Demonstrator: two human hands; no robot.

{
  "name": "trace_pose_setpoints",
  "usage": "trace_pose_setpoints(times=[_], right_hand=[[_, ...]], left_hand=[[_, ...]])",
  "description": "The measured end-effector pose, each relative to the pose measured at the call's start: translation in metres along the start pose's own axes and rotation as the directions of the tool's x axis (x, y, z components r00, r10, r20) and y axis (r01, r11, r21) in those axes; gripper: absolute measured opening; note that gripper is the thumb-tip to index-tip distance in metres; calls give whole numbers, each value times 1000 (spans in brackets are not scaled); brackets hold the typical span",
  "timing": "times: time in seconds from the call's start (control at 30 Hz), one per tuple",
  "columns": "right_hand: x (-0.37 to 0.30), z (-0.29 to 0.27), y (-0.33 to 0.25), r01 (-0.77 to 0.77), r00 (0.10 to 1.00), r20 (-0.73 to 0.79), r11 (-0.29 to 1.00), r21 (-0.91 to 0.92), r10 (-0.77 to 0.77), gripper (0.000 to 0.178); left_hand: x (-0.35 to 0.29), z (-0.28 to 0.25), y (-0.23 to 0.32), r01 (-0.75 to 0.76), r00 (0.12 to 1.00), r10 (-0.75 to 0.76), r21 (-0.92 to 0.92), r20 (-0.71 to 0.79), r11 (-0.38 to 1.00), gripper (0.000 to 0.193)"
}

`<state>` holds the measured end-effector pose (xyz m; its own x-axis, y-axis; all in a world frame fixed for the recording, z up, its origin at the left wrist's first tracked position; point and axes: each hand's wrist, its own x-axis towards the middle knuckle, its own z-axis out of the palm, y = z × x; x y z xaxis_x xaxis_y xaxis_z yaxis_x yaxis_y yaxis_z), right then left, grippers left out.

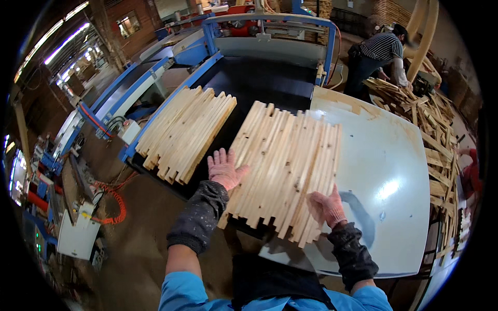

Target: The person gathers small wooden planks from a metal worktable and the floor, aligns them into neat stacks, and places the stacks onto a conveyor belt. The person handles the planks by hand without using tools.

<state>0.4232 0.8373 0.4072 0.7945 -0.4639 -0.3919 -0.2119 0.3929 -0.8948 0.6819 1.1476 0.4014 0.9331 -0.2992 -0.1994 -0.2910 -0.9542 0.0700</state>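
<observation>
A row of pale wooden strips [282, 166] lies side by side in front of me, partly over a black conveyor belt [249, 78] and partly over a glossy white panel [384, 150]. Their ends are uneven. Against the row's left edge rests my left hand [224, 169], gloved, its fingers spread. My right hand [329, 208], in a matching pinkish glove, grips the right edge near the close end, thumb over the top; some of its fingers are hidden. A second row of wooden strips [187, 132] sits on the belt to the left, touched by neither hand.
A blue frame [270, 18] arches over the far end of the belt. At the far right a person [378, 52] in a striped shirt bends over a heap of scrap wood [433, 129]. Blue machinery and an orange coiled hose [120, 205] stand to the left.
</observation>
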Motion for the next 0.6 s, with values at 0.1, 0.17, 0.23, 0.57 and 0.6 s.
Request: trace_pose_setpoints(times=[0.1,0.17,0.23,0.57,0.6], right_hand=[[26,63,20,69,998,23,980,-186,-66,68],[41,91,20,229,962,81,605,-763,-262,82],[45,103,11,114,982,57,326,-938,-181,100],[59,141,-18,-184,937,-269,341,-922,-222,105],[63,143,-17,-213,926,-299,334,-918,-231,103]], left_hand=[[30,-12,-60,29,999,-29,11,24,1000,105],[41,-15,-83,-57,998,57,-24,-2,998,104],[42,-16,-99,-174,985,174,-57,1,983,102],[36,-17,-107,-284,959,284,-53,-9,957,102],[37,-18,-106,-282,959,283,-49,-3,958,102]])
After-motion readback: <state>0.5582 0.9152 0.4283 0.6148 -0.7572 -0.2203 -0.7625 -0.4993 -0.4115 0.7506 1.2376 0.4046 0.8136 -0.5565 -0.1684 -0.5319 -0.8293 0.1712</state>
